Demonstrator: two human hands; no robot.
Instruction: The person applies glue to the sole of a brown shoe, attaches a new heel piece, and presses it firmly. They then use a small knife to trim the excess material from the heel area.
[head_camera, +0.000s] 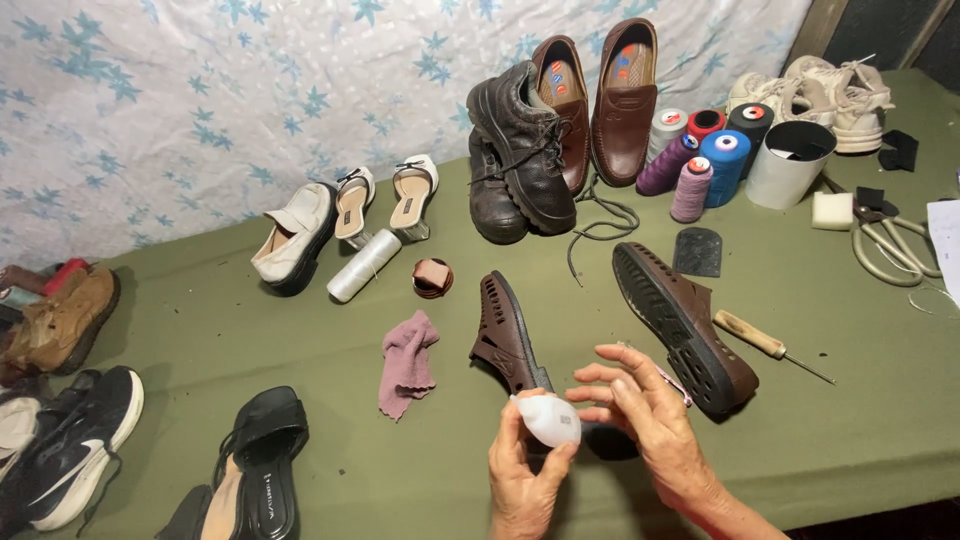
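— Hands first, at the bottom of the frame: what have you got?

— Your left hand (520, 478) is wrapped around a small white bottle (548, 420), thumb and fingers pinching it near the lower middle of the frame. Your right hand (645, 410) hovers just beside it, fingers spread and loose, gripping nothing, with the fingertips close to the bottle's top.

— And right behind the bottle?

— A brown cut-out sandal (505, 335) lies on its side on the green table (300, 330), its heel end touching or passing under your hands. Its mate (680, 320) sits to the right, sole turned up, just beyond your right hand. A wooden-handled awl (765, 343) lies just right of that one.

— What's to your left?

— A pink rag (408, 362) lies crumpled near the first sandal. In the lower left you have black sandals (255, 465) and a black sneaker (75, 450); a tan boot (60, 320) sits at the left edge.

— Farther back?

— Mid-frame, a small round tin (433, 277), a white spool (363, 265) lying flat, and cream heeled shoes (345, 215). Past the middle, black laced shoes (520, 150) lean against brown loafers (605, 95) near the floral cloth (200, 90). To the upper right stand thread cones (705, 160), a white cup (790, 163), big scissors (885, 235) and pale sneakers (830, 95) in the far corner.
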